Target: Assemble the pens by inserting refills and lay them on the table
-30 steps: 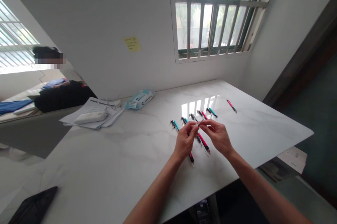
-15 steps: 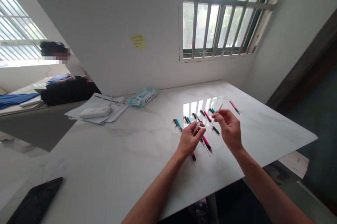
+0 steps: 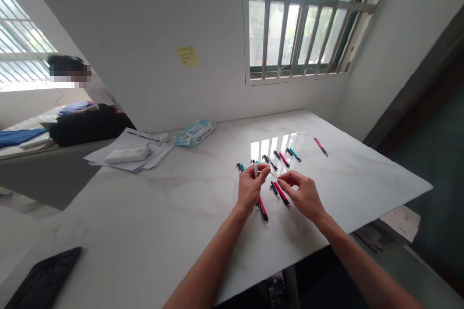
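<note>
Pen parts held between both hands above the marble table [image 3: 152,212].

Left hand [image 3: 249,188] is pinched on a white pen barrel [image 3: 255,169], upright. Right hand [image 3: 303,194] is pinched on a thin refill [image 3: 271,174], its long axis pointing left toward the barrel, tip just beside it. Loose pens [image 3: 281,194] lie below, between the hands.

A white marble-pattern table [image 3: 181,231] carries a row of pink and teal pens [image 3: 281,158] right of centre, one pink pen [image 3: 320,146] far right, a wipes pack [image 3: 194,133] and papers [image 3: 126,154] far left, and a dark tablet [image 3: 43,277] near left.
</note>
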Demonstrator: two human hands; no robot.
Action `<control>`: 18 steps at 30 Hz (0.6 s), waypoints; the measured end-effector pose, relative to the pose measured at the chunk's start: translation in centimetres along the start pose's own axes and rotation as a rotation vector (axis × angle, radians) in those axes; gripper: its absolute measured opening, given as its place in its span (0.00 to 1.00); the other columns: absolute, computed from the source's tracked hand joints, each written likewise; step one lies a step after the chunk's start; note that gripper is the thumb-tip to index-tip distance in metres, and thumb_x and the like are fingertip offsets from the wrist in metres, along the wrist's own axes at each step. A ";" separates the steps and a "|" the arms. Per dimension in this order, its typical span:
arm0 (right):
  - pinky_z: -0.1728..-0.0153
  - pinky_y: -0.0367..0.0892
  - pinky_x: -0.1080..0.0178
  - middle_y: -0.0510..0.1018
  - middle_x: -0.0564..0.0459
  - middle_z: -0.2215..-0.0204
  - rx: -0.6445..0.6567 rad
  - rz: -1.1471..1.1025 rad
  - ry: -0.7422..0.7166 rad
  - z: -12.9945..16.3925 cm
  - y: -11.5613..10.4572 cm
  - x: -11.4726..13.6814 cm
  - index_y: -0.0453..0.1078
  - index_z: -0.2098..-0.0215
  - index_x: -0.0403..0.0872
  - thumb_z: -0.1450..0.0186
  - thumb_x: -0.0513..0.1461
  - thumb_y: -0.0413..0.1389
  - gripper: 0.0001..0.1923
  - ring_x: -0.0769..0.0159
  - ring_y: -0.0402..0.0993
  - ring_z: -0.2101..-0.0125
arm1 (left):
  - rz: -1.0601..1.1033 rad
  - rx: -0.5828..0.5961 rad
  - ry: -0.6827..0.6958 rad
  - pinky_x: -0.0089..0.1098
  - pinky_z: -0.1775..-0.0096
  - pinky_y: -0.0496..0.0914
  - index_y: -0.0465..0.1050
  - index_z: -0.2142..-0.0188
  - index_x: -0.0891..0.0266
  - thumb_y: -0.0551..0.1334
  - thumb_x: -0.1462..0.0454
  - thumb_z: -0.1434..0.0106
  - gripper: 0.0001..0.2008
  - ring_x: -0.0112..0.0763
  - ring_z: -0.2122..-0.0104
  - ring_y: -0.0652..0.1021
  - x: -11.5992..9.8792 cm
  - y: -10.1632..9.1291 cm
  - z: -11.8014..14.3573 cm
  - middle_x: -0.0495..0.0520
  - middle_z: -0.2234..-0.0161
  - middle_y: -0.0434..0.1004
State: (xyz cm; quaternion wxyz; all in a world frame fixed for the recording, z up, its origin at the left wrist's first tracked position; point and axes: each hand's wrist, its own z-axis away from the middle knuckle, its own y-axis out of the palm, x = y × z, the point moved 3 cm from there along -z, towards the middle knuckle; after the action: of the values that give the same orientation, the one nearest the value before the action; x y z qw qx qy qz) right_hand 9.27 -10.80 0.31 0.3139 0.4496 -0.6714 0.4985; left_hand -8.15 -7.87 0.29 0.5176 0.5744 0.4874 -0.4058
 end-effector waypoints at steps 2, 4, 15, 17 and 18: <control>0.60 0.73 0.54 0.84 0.50 0.67 0.015 0.025 0.003 0.2 -0.6 -0.3 0.79 0.65 0.51 0.33 0.49 0.61 0.12 0.57 0.77 0.66 | 0.005 0.001 -0.012 0.29 0.70 0.63 0.82 0.66 0.64 0.75 0.52 0.44 0.17 0.23 0.76 0.65 0.0 0.0 -0.1 0.47 0.76 0.71; 0.60 0.72 0.54 0.84 0.51 0.66 0.031 0.042 0.007 0.5 -1.2 -0.8 0.79 0.65 0.51 0.33 0.49 0.61 0.12 0.57 0.77 0.66 | 0.001 0.009 -0.010 0.29 0.70 0.63 0.81 0.66 0.64 0.74 0.52 0.43 0.17 0.23 0.76 0.65 0.0 0.0 -0.1 0.48 0.76 0.71; 0.65 0.68 0.56 0.82 0.50 0.69 -0.131 0.267 0.114 -1.0 -8.0 -7.7 0.79 0.58 0.49 0.35 0.51 0.60 0.16 0.60 0.71 0.72 | -0.321 0.068 0.139 0.29 0.73 0.57 0.80 0.69 0.62 0.71 0.52 0.40 0.15 0.25 0.76 0.63 -1.7 -0.8 -0.2 0.50 0.73 0.74; 0.65 0.68 0.56 0.82 0.49 0.69 -0.065 0.295 0.115 -1.1 -8.2 -8.2 0.79 0.59 0.49 0.35 0.51 0.59 0.16 0.60 0.72 0.72 | -0.387 0.088 0.142 0.29 0.74 0.55 0.80 0.69 0.61 0.70 0.51 0.38 0.15 0.25 0.77 0.61 -1.6 -0.7 -0.1 0.50 0.75 0.73; 0.65 0.68 0.57 0.82 0.49 0.69 -0.029 0.296 0.111 -1.1 -8.1 -8.3 0.79 0.59 0.49 0.34 0.51 0.59 0.17 0.60 0.73 0.72 | -0.410 0.096 0.147 0.29 0.74 0.56 0.81 0.69 0.61 0.69 0.51 0.38 0.15 0.25 0.77 0.61 -1.5 -0.6 0.0 0.50 0.74 0.74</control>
State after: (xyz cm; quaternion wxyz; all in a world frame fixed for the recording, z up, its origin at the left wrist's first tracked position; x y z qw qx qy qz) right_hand 19.98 -8.15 -3.44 0.2801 0.3129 -0.7191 0.5536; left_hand -9.04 -8.10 1.63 0.3593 0.5151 0.6104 -0.4826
